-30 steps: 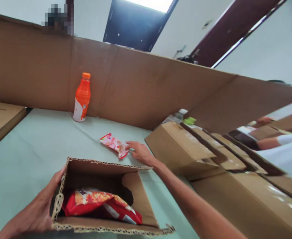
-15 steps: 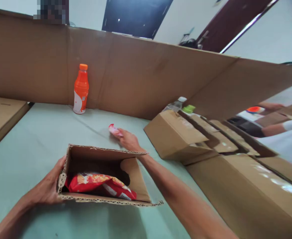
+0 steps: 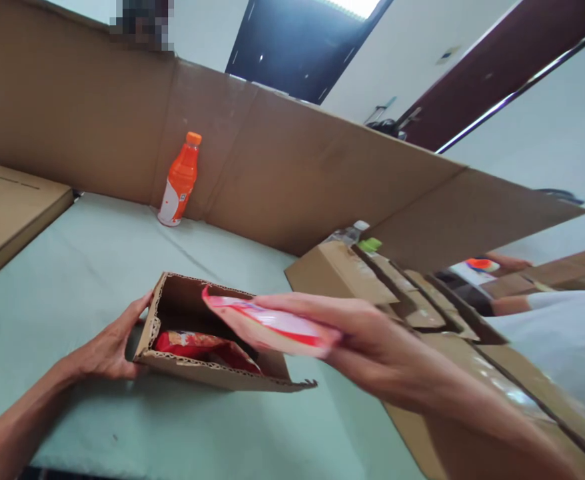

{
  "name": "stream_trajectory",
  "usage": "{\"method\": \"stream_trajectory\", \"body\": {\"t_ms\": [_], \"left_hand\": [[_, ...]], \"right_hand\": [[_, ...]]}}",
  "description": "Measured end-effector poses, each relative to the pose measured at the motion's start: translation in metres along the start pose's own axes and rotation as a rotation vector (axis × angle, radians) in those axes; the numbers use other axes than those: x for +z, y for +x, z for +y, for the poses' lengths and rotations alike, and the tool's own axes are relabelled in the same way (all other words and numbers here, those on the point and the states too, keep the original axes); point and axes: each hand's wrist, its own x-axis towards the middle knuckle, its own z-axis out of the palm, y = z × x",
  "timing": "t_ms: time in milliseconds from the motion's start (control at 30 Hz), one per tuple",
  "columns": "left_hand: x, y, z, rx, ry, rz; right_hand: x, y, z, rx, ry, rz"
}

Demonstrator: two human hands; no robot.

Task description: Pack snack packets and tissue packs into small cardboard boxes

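A pink and white snack packet point(image 3: 277, 327) is pinched in my right hand point(image 3: 367, 340), raised in front of the open side of a small cardboard box point(image 3: 212, 373). The packet is slightly blurred and hides part of the box's right side. Inside the box lies a red snack bag point(image 3: 205, 348) with a printed picture. My left hand point(image 3: 112, 343) grips the box at its left end, thumb and fingers around the edge. Behind the box, an orange bottle point(image 3: 180, 183) with an orange cap stands on the table against the cardboard wall.
Divided cardboard boxes point(image 3: 332, 270) line the right side, with a clear bottle point(image 3: 350, 233) and a green cap point(image 3: 370, 245) showing. A flat cardboard box point(image 3: 17, 213) lies at left. A tall cardboard wall point(image 3: 292, 167) closes the back. Another person's arm and white sleeve point(image 3: 557, 327) are at far right.
My right hand has brought the pink packet from the table behind the box up and toward me, before the box opening. My left hand still holds the box. The view has tilted.
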Motion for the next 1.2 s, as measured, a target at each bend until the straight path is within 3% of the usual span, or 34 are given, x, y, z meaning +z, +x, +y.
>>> {"method": "stream_trajectory", "body": {"t_ms": [100,233,433,567,667,833,900,1033,1200], "left_hand": [[0.000,-0.001,0.003,-0.017,0.016,0.017],[-0.001,-0.002,0.003,-0.016,0.036,0.026],[-0.001,0.000,0.001,-0.033,0.003,0.013],[-0.002,-0.001,0.002,-0.030,0.024,0.013],[-0.003,-0.001,0.005,-0.047,0.075,0.005],[-0.006,0.000,-0.002,0.001,0.164,0.007],[-0.009,-0.003,-0.002,0.018,0.164,0.025],[-0.011,-0.015,0.026,-0.017,0.178,0.194],[0.006,-0.022,0.070,0.047,0.318,0.413]], "right_hand": [[0.028,0.025,-0.003,0.028,-0.108,-0.157],[0.050,0.042,0.001,0.065,-0.332,-0.221],[0.056,0.049,0.003,0.200,-0.454,-0.436],[0.052,0.056,0.005,0.193,-0.439,-0.538],[0.038,0.049,0.006,0.164,-0.358,-0.401],[0.016,0.013,0.006,0.129,-0.236,0.164],[0.015,0.002,0.010,0.110,-0.278,0.303],[0.022,0.005,0.027,0.146,-0.305,0.261],[0.033,0.034,0.051,0.257,-0.254,0.200]]}}
